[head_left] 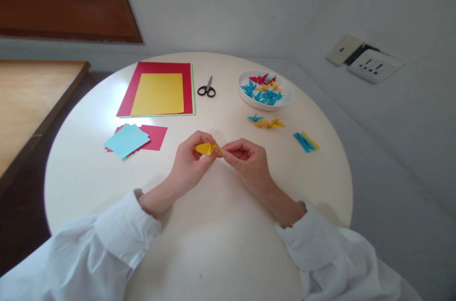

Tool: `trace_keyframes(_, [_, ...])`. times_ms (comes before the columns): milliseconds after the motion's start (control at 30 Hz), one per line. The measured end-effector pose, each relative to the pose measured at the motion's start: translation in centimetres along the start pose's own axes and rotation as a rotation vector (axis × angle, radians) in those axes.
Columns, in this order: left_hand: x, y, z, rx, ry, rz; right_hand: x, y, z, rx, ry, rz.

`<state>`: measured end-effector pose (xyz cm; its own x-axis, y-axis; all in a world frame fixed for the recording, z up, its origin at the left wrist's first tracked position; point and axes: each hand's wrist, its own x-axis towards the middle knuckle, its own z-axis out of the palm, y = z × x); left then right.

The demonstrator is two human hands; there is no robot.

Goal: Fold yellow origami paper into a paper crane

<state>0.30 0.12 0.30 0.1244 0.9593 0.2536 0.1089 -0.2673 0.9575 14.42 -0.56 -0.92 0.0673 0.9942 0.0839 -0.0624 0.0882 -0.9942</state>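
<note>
Round white worktop [213, 234]. Small black-handled scissors [207, 89] taken as reference. Small folded yellow paper piece [205, 148] sits below the scissors, just above the worktop, between both hands. Left hand [188, 163]: fingers pinched on the piece's left part. Right hand [249, 158]: fingers curled, tips gripping its right tip. Left of the scissors: yellow sheet on red sheet [158, 94]; lower left, light blue paper square [126, 140] lying on red squares. Right of the scissors: shallow white dish [245, 97] holding blue, red and yellow folded paper cranes; three loose cranes [265, 121] lower right.
</note>
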Motion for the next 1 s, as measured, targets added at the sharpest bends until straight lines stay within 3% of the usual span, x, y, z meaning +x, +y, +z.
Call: trace_keyframes(1000, [-0.04, -0.11, 0.17, 0.010, 0.029, 0.023, 0.13, 0.01, 0.08, 0.000, -0.006, 0.031])
